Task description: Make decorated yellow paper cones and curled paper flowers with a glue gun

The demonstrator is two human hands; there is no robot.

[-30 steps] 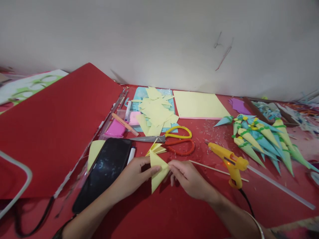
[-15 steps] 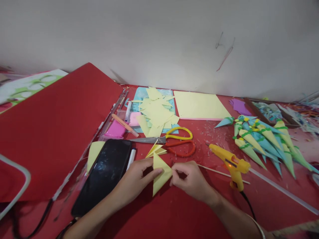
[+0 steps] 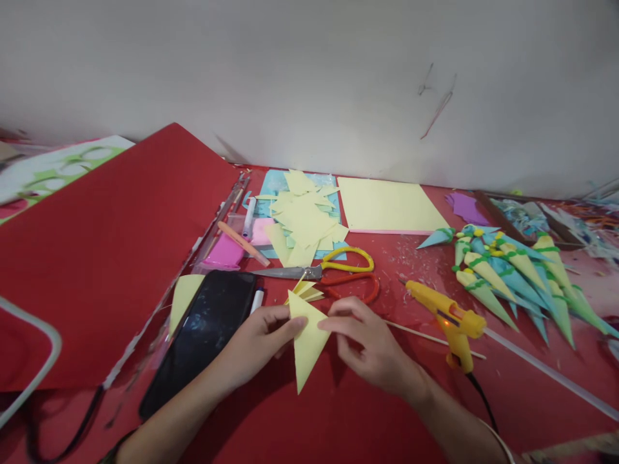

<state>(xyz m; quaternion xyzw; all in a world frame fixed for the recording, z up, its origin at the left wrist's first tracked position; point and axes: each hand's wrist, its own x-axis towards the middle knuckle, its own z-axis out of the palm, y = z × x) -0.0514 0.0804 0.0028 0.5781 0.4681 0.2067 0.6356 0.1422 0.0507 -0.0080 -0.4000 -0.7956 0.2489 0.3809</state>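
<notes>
A folded pale yellow paper triangle [image 3: 308,348] is pinched in my left hand [image 3: 264,341], thumb on its front face and fingers behind. My right hand [image 3: 367,345] is at the triangle's right corner, its index fingertip touching the paper and the other fingers curled loosely. Just behind the triangle lie several folded yellow paper pieces [image 3: 309,293], partly hidden. Past them, scissors [image 3: 300,272] with one yellow and one red handle lie on the red table [image 3: 271,425].
A black phone [image 3: 200,341] lies by my left forearm. To the right are a yellow glue gun [image 3: 442,309], a thin stick [image 3: 411,332] and a pile of paper cones [image 3: 507,270]. Yellow paper scraps [image 3: 304,216] and a paper stack [image 3: 391,205] lie behind the scissors.
The triangle has shifted slightly left and towards me, its lower tip now further down. My right hand's fingers have loosened from a tight pinch, the index finger now reaching over the corner.
</notes>
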